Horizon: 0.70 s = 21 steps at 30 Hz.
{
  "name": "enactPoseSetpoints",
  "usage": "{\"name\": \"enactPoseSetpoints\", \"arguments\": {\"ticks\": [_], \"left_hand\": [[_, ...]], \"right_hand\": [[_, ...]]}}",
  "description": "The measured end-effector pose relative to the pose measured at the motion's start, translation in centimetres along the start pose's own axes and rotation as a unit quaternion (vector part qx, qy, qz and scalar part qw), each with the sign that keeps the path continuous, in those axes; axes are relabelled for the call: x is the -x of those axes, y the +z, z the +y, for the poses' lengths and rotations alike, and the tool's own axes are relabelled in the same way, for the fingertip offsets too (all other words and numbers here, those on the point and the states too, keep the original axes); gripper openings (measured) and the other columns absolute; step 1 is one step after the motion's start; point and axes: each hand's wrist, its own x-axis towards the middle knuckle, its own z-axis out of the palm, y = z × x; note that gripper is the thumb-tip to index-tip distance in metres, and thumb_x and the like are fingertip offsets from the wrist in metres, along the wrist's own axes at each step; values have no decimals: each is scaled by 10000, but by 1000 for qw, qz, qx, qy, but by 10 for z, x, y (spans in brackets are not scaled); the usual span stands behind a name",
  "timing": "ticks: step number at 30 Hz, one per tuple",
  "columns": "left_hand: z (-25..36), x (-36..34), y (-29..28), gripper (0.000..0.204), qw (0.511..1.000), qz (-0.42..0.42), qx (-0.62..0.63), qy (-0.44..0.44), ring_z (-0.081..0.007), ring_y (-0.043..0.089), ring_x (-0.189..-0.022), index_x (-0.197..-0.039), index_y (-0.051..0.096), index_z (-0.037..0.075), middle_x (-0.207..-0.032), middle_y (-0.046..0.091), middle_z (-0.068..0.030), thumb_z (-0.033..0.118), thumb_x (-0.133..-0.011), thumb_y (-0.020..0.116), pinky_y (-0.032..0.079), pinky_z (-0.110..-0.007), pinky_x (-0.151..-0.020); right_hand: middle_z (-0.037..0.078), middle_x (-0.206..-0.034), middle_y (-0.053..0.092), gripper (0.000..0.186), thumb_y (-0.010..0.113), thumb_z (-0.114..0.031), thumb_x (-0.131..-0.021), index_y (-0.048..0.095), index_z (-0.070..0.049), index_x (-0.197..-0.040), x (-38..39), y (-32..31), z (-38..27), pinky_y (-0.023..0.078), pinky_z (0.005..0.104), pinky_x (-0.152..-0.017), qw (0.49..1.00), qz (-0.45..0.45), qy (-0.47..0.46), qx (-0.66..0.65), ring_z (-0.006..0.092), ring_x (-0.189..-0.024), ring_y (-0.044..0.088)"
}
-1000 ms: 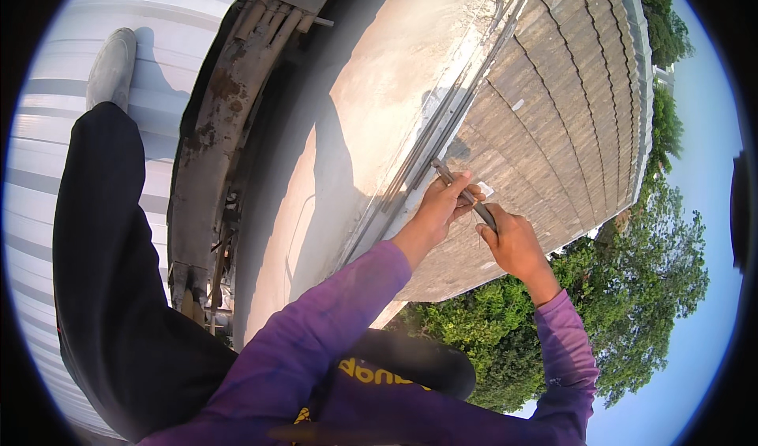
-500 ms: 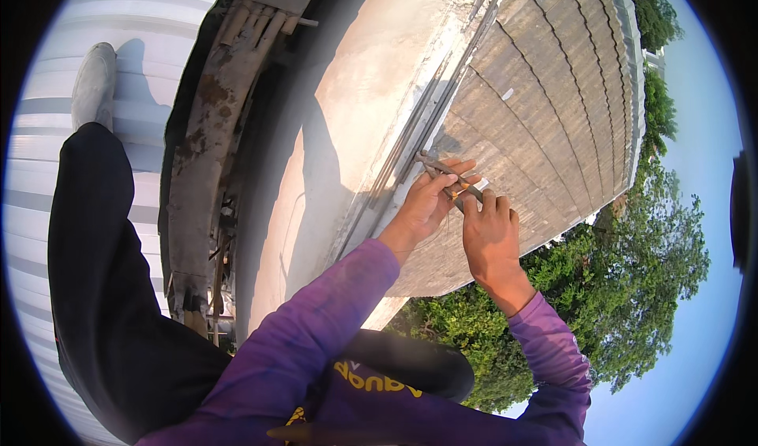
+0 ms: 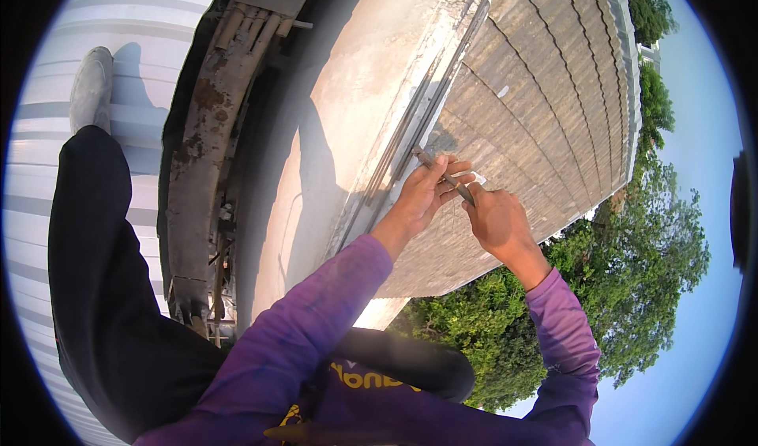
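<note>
A long, dark grey metal tool (image 3: 438, 169) with a small head at its upper-left end lies across my two hands, over the edge of the corrugated roof; its exact kind is hard to make out. My left hand (image 3: 422, 199) holds it between thumb and fingers, the fingertips partly extended beyond it. My right hand (image 3: 499, 225) is closed round its lower end, hiding that part. Several thin dark rods or cables (image 3: 407, 134) run along the ledge just left of the tool. A small white piece on the roof is partly behind my hands.
My left foot (image 3: 91, 90) rests on white ribbed metal roofing (image 3: 158, 27). A rusty gutter with pipes (image 3: 201, 146) and a dark gap run between it and a pale concrete slope (image 3: 339, 90). Weathered corrugated roofing (image 3: 553, 106) slopes rightward toward its edge, with trees (image 3: 616, 288) beyond.
The view has shifted slightly. Both hands and the tool sit a little higher and further left in view. My right hand has changed its grip, its fingers lifting, then curling round the tool again.
</note>
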Motion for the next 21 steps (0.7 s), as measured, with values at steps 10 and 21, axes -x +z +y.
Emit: {"name": "enactPoseSetpoints", "arguments": {"ticks": [10, 21], "left_hand": [[-13, -26, 18, 226, 961, 120, 247, 28, -202, 606, -714, -1007, 529, 27, -804, 566, -54, 225, -1114, 533, 625, -441, -906], [-4, -14, 38, 265, 973, 203, 106, 10, -257, 684, -1008, -1171, 532, 47, -1027, 660, -116, 298, -1096, 575, 570, -423, -947]], "right_hand": [[79, -784, 615, 277, 682, -254, -1004, 615, 5, -1074, -7, -24, 6, 469, 333, -540, 918, -150, 185, -316, 195, -613, 604], [40, -710, 571, 385, 516, -369, -1100, 625, 0, -1117, 3, -7, 8, 391, 309, -425, 915, -123, 218, -316, 164, -460, 487]]}}
